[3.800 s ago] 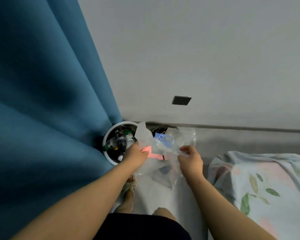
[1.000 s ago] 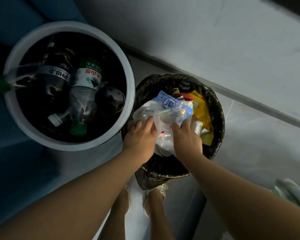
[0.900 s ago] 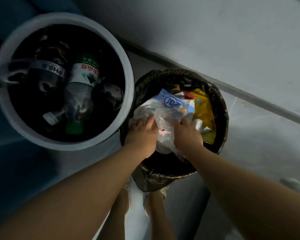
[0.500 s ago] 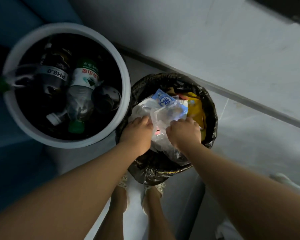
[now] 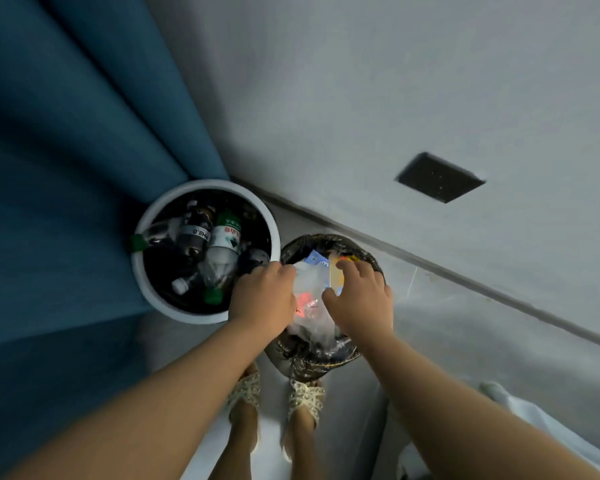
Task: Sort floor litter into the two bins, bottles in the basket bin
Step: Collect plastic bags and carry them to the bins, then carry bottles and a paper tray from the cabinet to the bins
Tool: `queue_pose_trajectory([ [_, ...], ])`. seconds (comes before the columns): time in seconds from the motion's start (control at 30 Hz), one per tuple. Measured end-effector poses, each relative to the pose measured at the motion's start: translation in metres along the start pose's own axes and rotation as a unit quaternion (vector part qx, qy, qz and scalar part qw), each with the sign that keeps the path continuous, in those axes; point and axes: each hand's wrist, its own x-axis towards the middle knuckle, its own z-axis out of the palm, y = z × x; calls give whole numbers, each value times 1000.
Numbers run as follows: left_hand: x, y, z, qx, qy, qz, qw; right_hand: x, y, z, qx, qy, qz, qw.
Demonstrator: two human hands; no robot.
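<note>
Bottles [image 5: 222, 237] are already sorted in white bin [image 5: 207, 184], left of fingers [image 5: 281, 270]; clear plastic [image 5: 310, 278], gripped by left hand [image 5: 262, 297], is pressed w/ spread right hand [image 5: 361, 303] into black-lined bin [image 5: 312, 362].

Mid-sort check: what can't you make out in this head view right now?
- Left hand grip on the bag: fingers curl out of sight behind the knuckles, head view.
- Inside the black bin: covered by the bag and right hand.
- How many bottles in the white bin: dark, overlapping.
- Any litter left on the floor: beyond the frame edges.
</note>
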Motion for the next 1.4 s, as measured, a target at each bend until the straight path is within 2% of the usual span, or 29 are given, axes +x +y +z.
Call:
queue_pose_trajectory([
  [0.3,-57,-14,-131,14,130,-26,991,-71,-66,-110,-6,62,-82,995],
  [0.47,-100,-22,-202,20,205,-50,977,-111,-108,-172,-9,92,-157,983],
  [0.6,-141,-23,-235,8,251,-109,962,-138,-131,-208,-29,100,-240,965],
  [0.73,-190,-16,-250,8,296,-170,940,-167,-144,-227,-52,63,-303,950],
  [0.87,-239,-3,-249,2,307,-242,920,-200,-151,-227,-92,44,-371,923],
  [1.0,-293,8,-228,-28,328,-330,885,-241,-159,-212,-131,19,-440,888],
  [1.17,-376,11,-198,-61,312,-452,834,-310,-181,-172,-186,-31,-542,819],
  [1.27,-428,7,-180,-65,307,-530,787,-355,-197,-139,-214,-48,-594,774],
  [1.4,-507,8,-150,-141,285,-620,717,-425,-213,-84,-246,-86,-657,708],
])
